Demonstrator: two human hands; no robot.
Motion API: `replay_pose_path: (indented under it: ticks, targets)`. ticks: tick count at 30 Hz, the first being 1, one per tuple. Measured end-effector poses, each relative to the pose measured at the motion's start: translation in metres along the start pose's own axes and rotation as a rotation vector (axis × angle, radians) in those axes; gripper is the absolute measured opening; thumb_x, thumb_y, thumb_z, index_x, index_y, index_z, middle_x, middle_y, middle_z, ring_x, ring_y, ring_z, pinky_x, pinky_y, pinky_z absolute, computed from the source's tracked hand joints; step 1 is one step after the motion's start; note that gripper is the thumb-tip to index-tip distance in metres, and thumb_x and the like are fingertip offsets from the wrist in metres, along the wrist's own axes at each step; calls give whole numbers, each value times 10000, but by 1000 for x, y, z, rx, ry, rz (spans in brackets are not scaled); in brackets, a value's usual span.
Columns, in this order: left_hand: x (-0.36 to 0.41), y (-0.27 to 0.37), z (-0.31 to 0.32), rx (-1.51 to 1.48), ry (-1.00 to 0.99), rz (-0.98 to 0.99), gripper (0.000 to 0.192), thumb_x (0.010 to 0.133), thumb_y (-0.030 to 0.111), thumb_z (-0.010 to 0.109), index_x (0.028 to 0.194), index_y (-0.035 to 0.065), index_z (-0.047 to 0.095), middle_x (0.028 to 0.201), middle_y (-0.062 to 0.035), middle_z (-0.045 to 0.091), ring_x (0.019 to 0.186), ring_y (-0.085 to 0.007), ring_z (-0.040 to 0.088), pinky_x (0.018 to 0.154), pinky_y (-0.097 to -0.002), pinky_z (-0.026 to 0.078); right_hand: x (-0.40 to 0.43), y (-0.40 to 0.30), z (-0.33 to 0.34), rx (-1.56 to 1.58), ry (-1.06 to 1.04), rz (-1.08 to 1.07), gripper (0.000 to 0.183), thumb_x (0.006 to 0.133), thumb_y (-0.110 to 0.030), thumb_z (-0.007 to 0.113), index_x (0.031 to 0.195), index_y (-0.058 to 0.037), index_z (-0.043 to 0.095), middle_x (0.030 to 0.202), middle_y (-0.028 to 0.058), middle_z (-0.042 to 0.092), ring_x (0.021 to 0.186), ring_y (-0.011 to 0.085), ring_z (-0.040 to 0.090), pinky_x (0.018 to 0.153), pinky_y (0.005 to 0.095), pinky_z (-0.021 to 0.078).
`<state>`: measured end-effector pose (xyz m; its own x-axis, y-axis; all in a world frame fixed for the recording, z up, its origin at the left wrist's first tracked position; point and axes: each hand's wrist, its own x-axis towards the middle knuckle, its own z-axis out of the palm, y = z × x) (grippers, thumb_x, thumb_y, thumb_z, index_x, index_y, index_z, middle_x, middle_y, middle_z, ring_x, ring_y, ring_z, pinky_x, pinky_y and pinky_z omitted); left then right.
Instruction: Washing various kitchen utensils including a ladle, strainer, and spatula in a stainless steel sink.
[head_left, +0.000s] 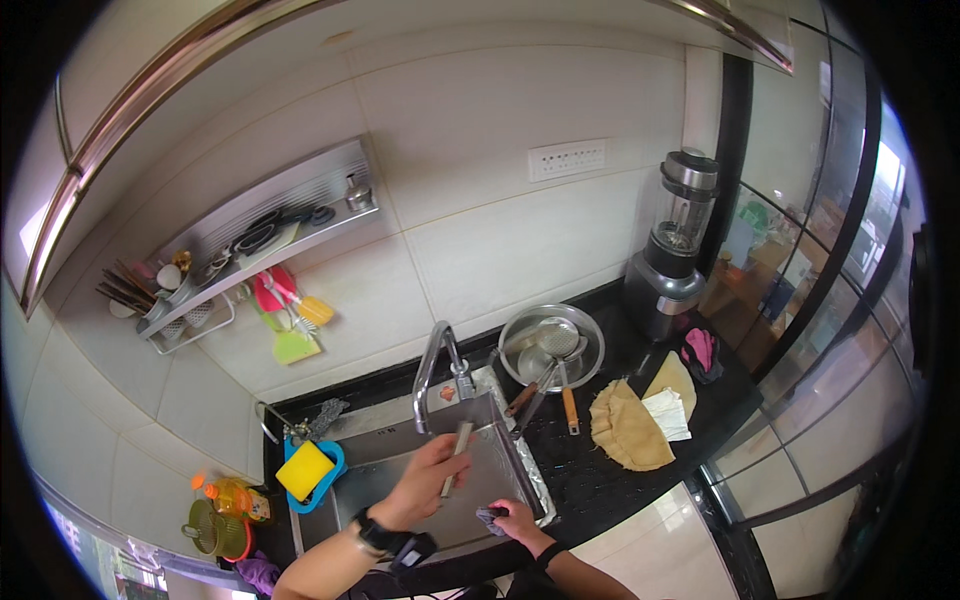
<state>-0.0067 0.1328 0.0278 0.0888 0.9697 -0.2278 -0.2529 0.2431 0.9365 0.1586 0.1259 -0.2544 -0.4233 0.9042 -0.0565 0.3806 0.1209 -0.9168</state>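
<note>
My left hand (424, 476) is above the stainless steel sink (375, 491), gripping a narrow, flat greyish bar (457, 457). The bar slants upright, and motion blur hides what exactly it is. Lower and to the right, near the sink's front right corner, my right hand (519, 523) pinches a crumpled grey-purple cloth (491, 519). The two hands are apart, and the cloth does not touch the bar. Behind my left hand rises a chrome faucet (435, 367).
A metal bowl (507, 330) of strainers and ladles stands right of the faucet. Farther right are tan cloths (630, 427), a pink-and-black cloth (701, 352) and a blender (671, 255). A yellow sponge (305, 470) rests on a blue holder (330, 491) at the sink's left edge.
</note>
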Motion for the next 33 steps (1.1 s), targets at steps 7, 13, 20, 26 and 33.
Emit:
replay_pose_path:
  ticks: [7,13,20,26,33]
  targets:
    - [140,-72,38,-527,-109,-444,238,965,190,487,1113,5,510,868,-53,527,652,-91,479,551,-204,421,-8,-16,-11,-21,1,0,304,688,-78,614,990,-63,644,939,157,663,886,321,638,789,373,503]
    - [207,-101,58,-672,-121,-478,332,988,288,431,1037,-34,494,906,-117,555,664,-115,502,553,-207,453,-9,-10,-12,8,38,26,315,703,-113,618,1015,-87,648,970,155,653,918,323,622,814,394,494]
    - [235,-105,56,-752,-160,-480,468,988,398,368,1030,-57,471,925,-149,553,749,-194,565,671,-267,517,-4,6,-6,45,33,91,326,711,-125,616,1034,-104,653,995,156,637,960,317,605,849,389,484]
    - [186,-77,63,-650,-167,-684,604,964,468,384,1278,-47,335,1288,-274,433,1200,-361,446,993,-458,411,4,23,1,-40,34,126,272,666,-197,672,880,-31,646,878,187,646,817,363,622,716,422,501]
    - [112,-101,-12,-397,-830,-128,468,982,213,414,1397,35,293,1386,-178,398,1257,-245,438,1035,-382,372,15,25,13,112,89,129,289,659,-146,718,931,-62,674,860,131,676,840,288,653,768,349,498]
